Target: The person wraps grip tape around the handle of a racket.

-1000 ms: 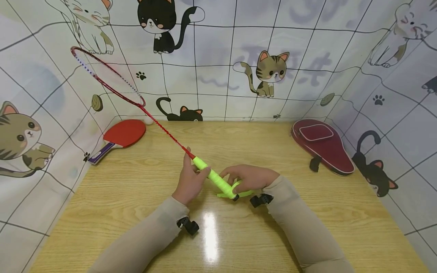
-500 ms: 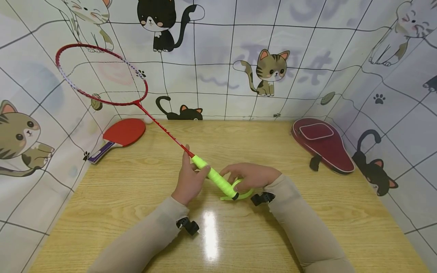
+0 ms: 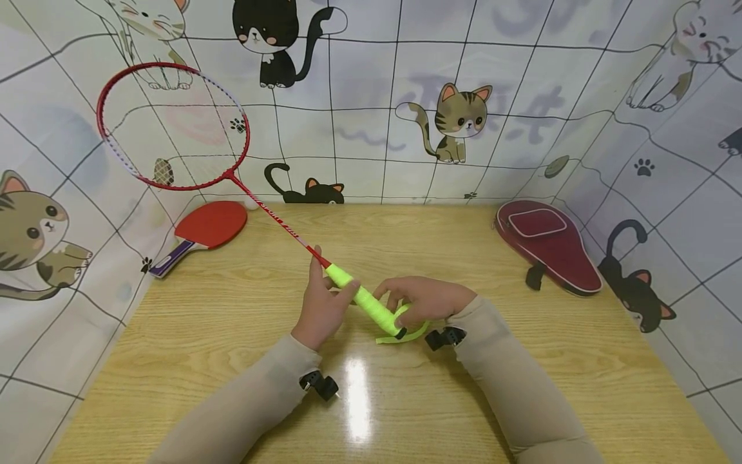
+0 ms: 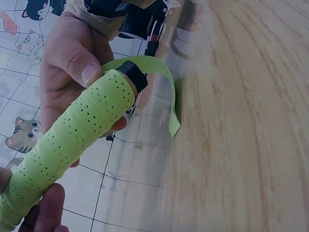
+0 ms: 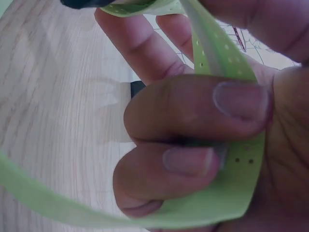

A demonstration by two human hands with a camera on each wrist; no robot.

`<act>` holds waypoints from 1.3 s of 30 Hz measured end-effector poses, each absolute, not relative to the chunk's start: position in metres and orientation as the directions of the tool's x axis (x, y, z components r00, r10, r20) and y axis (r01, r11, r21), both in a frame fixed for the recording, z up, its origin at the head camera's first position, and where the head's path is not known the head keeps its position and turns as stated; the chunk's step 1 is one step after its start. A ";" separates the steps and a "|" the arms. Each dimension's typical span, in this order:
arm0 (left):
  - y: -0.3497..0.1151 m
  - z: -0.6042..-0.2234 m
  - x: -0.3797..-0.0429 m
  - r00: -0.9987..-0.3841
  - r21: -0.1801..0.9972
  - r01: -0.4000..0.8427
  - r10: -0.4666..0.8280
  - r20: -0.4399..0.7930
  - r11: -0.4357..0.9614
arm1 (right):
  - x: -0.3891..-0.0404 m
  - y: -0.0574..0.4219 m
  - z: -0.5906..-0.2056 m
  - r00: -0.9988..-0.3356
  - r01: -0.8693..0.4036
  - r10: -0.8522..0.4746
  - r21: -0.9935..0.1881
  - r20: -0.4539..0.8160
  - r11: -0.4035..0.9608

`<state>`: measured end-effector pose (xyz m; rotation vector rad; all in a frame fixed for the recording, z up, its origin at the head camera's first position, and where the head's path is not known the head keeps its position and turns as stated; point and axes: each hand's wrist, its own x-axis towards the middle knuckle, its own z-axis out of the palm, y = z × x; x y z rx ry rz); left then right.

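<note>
A red badminton racket (image 3: 270, 213) slants up to the left, its head over the far left of the table. My left hand (image 3: 323, 312) grips its handle near the shaft, thumb on top and index finger stretched along it. Perforated neon-yellow overgrip tape (image 4: 72, 133) wraps the handle down to the black butt cap (image 4: 133, 76). My right hand (image 3: 426, 298) is at the butt end, with ring and little fingers curled over the tape's loose length (image 5: 236, 188). The free tail (image 3: 394, 340) hangs in a curve below the butt.
A red table tennis bat (image 3: 214, 225) lies at the table's back left, with a white ball (image 3: 251, 203) beside it. At the back right rests a dark red bat case (image 3: 547, 245). Cat-printed walls (image 3: 365, 129) border the wooden table (image 3: 522, 399).
The racket has turned about its shaft, so its head went from nearly edge-on to showing a wide oval. Both hands have stayed almost in place, and the tape's tail has shifted slightly.
</note>
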<state>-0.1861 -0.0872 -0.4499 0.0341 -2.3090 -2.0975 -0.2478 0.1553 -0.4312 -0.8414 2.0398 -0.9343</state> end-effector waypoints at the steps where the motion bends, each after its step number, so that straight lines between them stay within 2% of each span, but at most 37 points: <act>1: -0.087 -0.450 -0.186 -0.999 0.996 -0.001 -0.033 0.002 0.091 | -0.248 0.156 -0.430 -0.522 -0.254 -0.782 -0.814 -0.340 0.523; 14: -0.089 -0.449 -0.188 -0.999 0.997 -0.023 -0.034 -0.020 0.077 | -0.249 0.159 -0.427 -0.505 -0.241 -0.794 -0.829 -0.337 0.505; 25: -0.086 -0.448 -0.188 -0.999 0.998 -0.009 -0.039 -0.007 0.063 | -0.248 0.160 -0.425 -0.529 -0.331 -0.795 -0.791 -0.296 0.514; 39: -0.087 -0.448 -0.186 -0.999 0.998 -0.015 -0.048 -0.013 0.053 | -0.250 0.160 -0.426 -0.521 -0.289 -0.799 -0.819 -0.299 0.496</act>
